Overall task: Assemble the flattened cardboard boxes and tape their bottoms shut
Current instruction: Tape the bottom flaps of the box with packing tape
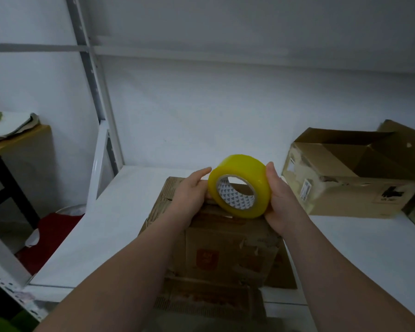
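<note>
Gripping a glossy yellow tape roll over a creased cardboard box, the right hand curls; the left hand touches it, fingers straight.

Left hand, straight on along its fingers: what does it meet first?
The yellow tape roll, held in the right hand above the cardboard box. On the left hand, the fingertips look at or nearly on the roll's rim.

White tabletop as landmark. Plain white wall behind it. White metal shelf upright rises at its far-left corner. Wooden side table well left of it, with a stack of papers on top. Red item on the floor just off its left edge, too dim to identify. Perforated white rail at its near-left corner.
</note>
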The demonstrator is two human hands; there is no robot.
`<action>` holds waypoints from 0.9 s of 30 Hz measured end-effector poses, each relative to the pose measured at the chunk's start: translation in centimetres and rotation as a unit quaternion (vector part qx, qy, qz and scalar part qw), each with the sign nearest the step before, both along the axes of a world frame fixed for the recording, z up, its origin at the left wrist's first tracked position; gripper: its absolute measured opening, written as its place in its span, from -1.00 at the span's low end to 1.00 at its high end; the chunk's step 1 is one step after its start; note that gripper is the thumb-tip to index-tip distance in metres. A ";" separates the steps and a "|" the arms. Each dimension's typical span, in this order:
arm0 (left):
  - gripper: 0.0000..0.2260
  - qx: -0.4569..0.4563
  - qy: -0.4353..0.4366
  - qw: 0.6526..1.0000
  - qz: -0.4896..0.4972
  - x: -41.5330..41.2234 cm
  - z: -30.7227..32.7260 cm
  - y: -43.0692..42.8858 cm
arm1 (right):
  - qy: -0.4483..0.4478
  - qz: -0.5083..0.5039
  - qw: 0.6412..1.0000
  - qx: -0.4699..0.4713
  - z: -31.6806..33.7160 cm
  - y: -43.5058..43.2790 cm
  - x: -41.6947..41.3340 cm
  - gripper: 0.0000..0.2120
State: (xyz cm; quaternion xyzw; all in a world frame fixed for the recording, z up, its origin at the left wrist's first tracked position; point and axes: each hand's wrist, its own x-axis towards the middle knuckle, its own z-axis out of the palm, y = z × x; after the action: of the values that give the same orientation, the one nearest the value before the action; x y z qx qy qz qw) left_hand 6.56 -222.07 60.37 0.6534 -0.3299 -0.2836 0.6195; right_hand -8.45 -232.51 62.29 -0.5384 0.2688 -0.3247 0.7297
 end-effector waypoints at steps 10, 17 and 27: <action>-0.75 0.017 -0.035 0.998 0.039 -0.1 -0.1 -0.1 | -0.071 0.095 0.993 -0.023 -0.4 -0.3 0.9 -0.25; -0.64 0.028 -0.003 0.994 0.106 0.2 0.0 -0.5 | 0.150 0.123 0.953 -0.231 -1.7 2.0 2.6 -0.22; -0.47 -0.004 -0.232 0.969 0.081 -3.1 1.8 -0.4 | 0.171 -0.072 0.937 -0.297 -1.6 2.2 1.9 -0.43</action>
State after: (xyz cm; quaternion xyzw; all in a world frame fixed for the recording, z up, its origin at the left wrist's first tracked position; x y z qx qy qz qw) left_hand 3.49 -222.47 62.13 0.7233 -0.4118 -0.0724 0.5496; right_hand -6.52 -230.31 60.69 -0.7573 0.3191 -0.3447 0.4538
